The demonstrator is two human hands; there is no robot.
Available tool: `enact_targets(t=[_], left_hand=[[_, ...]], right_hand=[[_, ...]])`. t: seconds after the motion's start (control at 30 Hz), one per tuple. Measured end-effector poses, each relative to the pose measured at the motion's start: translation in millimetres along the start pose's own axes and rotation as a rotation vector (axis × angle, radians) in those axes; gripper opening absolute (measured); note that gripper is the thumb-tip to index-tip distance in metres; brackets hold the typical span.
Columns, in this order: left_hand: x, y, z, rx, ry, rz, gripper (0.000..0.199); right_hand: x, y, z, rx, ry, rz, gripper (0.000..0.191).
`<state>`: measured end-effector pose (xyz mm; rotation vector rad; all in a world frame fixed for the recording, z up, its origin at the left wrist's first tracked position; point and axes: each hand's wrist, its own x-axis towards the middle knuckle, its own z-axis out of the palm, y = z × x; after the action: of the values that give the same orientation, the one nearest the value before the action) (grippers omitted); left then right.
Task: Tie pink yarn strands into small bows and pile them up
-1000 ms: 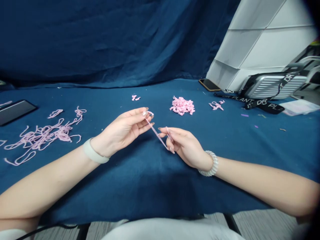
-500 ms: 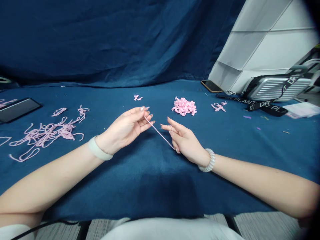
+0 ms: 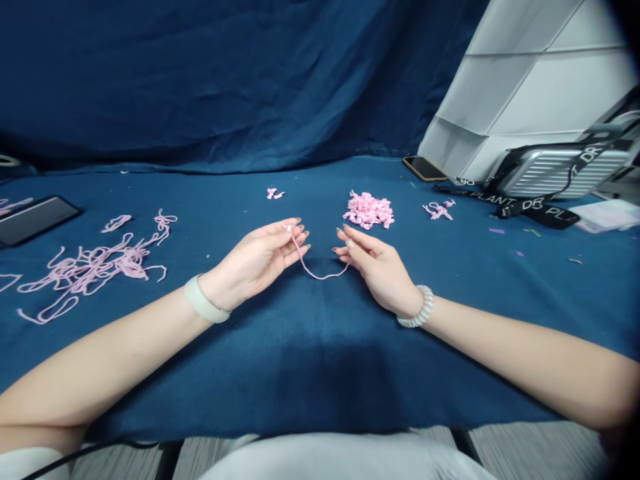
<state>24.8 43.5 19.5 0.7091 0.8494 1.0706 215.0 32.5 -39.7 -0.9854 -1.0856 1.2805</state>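
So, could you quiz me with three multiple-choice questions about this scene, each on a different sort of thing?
1. How does the pink cord hang between the left hand and the right hand?
A) It sags in a loose curve
B) It is pulled taut
C) It is cut in two

2. What colour is the band on the left wrist?
A) Black
B) Pale cream
C) Bright red

3. Where is the heap of small pink knotted pieces?
A) On top of the silver case
B) On the floor
C) On the blue cloth, beyond the hands

Answers:
1. A, because the cord dips low between the two hands.
2. B, because the band shows pale against the wrist.
3. C, because the heap lies on the cloth past the fingertips.
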Motion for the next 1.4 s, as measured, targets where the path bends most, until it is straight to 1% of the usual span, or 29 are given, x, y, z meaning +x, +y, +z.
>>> enact_targets(t=[0.07,0.17,0.3,0.4,0.5,0.6,0.7,0.83,1.0,1.17,1.4], left_hand=[[-0.5,-1.4,-0.5,0.004,-0.015,-0.001,0.014],[-0.3,-8.7,-3.1,0.018,-0.064,-0.02,0.01],[0.7,-24.1,-5.0,0.028,-0.095,-0.067,0.006],[0.9,-34.3,-4.5,0.026,-0.104,-0.119,0.003],[1.2,-41.5,-5.2,0.008,-0.141,-0.165,0.003],[1.6,-46.8,-7.0,-0.003,-0.183,-0.179,0.007],[1.2,-50.8,-8.2,0.002,-0.253,-0.164,0.009],[-0.3,-53.7,-8.0,0.019,-0.332,-0.132,0.01],[-1.4,-55.4,-6.7,0.014,-0.315,-0.103,0.008],[-1.4,-56.7,-6.6,0.007,-0.307,-0.08,0.007],[-0.2,-58.0,-7.8,-0.014,-0.275,-0.079,0.009]], right_hand=[[1.4,1.3,-0.7,0.067,0.021,-0.011,0.036],[-0.9,0.1,2.6,0.146,-0.009,0.038,0.033],[-7.0,-3.3,10.1,0.119,-0.072,0.073,0.031],[-8.6,-3.4,11.0,0.086,-0.1,0.042,0.027],[-8.6,-3.0,9.3,0.071,-0.121,-0.015,0.025],[-9.9,-4.3,9.7,0.123,-0.208,-0.026,0.031],[-12.2,-6.1,12.0,0.181,-0.311,0.015,0.041],[-14.3,-6.7,13.0,0.171,-0.375,0.048,0.046],[-17.1,-7.1,14.7,0.134,-0.401,0.092,0.046],[-18.6,-7.5,20.0,0.076,-0.363,0.149,0.041],[-18.6,-7.1,21.6,0.057,-0.402,0.179,0.047]])
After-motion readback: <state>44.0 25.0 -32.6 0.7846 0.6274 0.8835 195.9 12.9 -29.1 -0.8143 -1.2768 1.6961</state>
